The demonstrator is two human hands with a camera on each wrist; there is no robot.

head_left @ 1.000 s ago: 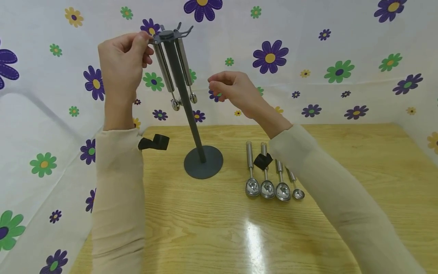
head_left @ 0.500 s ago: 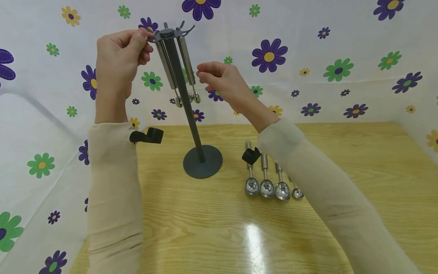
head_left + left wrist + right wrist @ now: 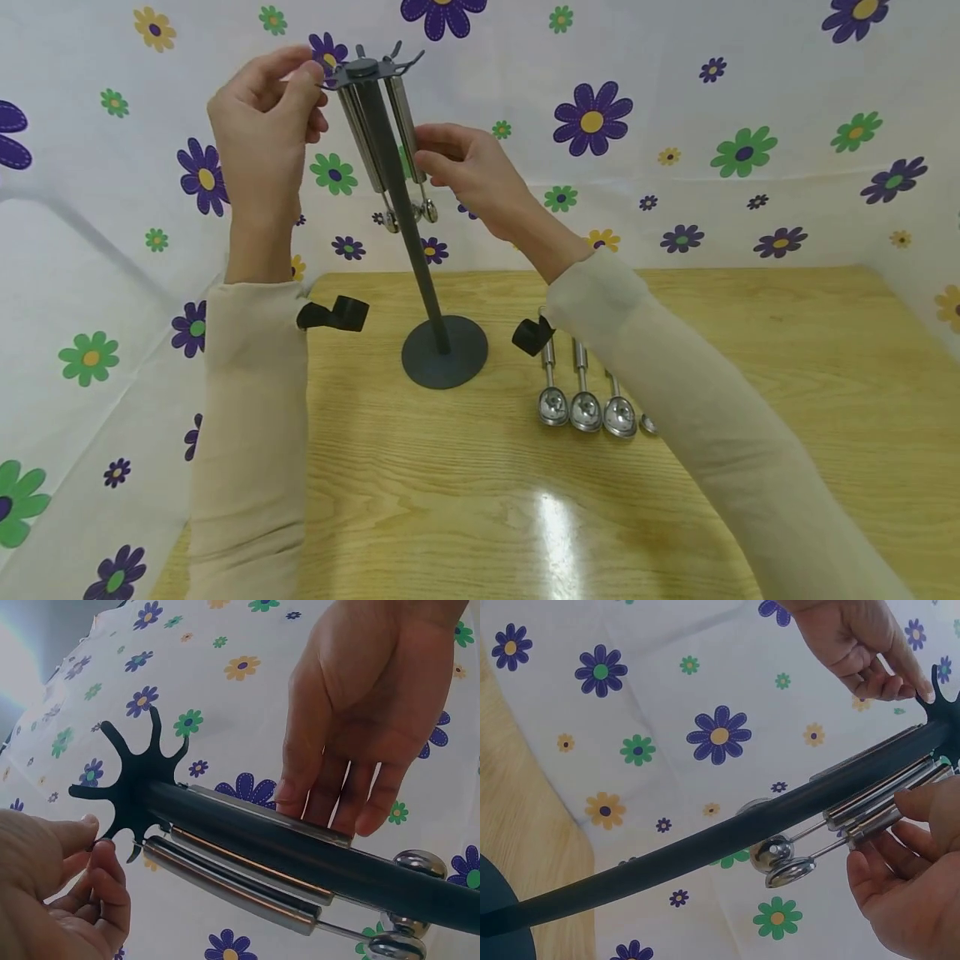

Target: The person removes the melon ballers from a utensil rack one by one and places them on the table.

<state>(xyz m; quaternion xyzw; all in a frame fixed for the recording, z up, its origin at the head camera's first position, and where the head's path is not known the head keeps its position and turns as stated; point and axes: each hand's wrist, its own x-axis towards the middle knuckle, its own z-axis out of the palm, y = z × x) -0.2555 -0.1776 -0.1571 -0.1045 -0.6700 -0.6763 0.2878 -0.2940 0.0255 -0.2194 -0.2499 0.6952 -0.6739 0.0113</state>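
Observation:
A dark grey rotating stand (image 3: 411, 221) rises from a round base (image 3: 457, 367) and bears a star-shaped ring of hooks. My left hand (image 3: 264, 137) pinches one hook's tip between thumb and fingers. Several small-bowled steel scoops hang on the stand's near and right sides; one of them (image 3: 369, 154) is left of the pole. My right hand (image 3: 483, 179) has its thumb and fingers around the lower handle of the right-hand scoop (image 3: 790, 871), which still hangs from its hook. In the left wrist view, parts of the handles (image 3: 225, 881) lie along the pole.
Several more steel scoops (image 3: 587, 408) lie in a row on the wooden table (image 3: 420, 500), right of the base; my right sleeve (image 3: 675, 392) covers some handles. A flower-patterned cloth (image 3: 660, 75) hangs behind and at the left.
My right hand has moved left and slightly up to the hanging scoop's handle. My left hand stays at the hook ring, which has shifted only slightly along with the scoops.

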